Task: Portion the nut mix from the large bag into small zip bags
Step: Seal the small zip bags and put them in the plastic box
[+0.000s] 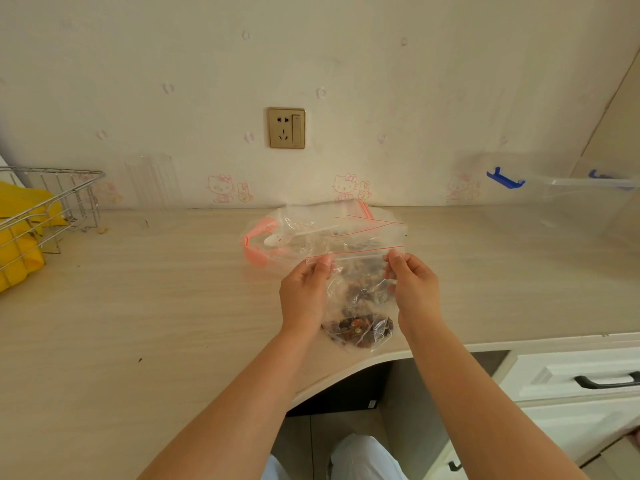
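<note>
Both hands are up over the front edge of the counter [138,289], holding one small zip bag [360,306] between them. The left hand [304,292] pinches the bag's top strip at its left end, the right hand [412,289] pinches it at the right end, so the bag hangs with a clump of nut mix [360,329] in its bottom. Behind it, toward the back edge, lies the large bag [298,237] with one pink clip [256,244] and a few more empty zip bags [374,223]; I cannot count them. One wire basket [52,209] sits at the left edge, one clear bin [588,202] at the right.
</note>
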